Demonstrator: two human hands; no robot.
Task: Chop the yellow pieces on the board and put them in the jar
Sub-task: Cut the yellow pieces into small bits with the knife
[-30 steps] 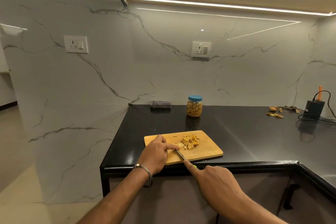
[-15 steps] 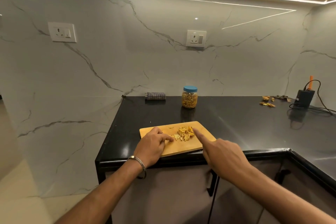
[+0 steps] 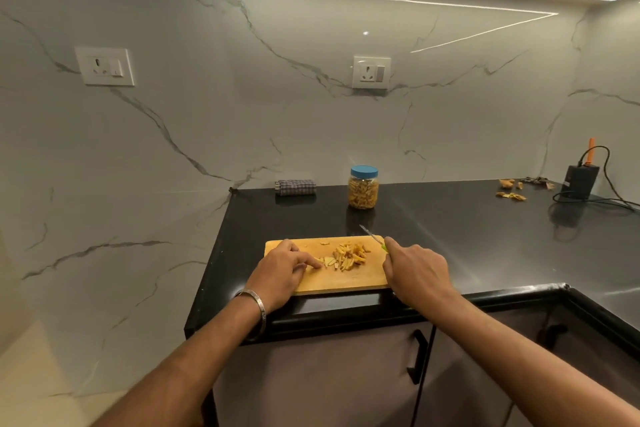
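Both hands at board (image 3: 341, 279); knife (image 3: 372, 237) now lifted rightward.

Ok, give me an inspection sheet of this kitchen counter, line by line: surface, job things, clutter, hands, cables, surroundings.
Surface: black counter, glossy, by a marble wall.
Job's things: wooden board at the front edge; yellow pieces piled on it; jar behind the board, blue lid on, holding yellow pieces.
Clutter: folded checked cloth at the wall; yellow scraps far right.
Hands: left hand rests on the board, fingertips at the pieces; right hand grips a knife, blade pointing away.
Cables: black cable loops from a black box.
Surroundings: two wall sockets, light strip above, cupboards below.
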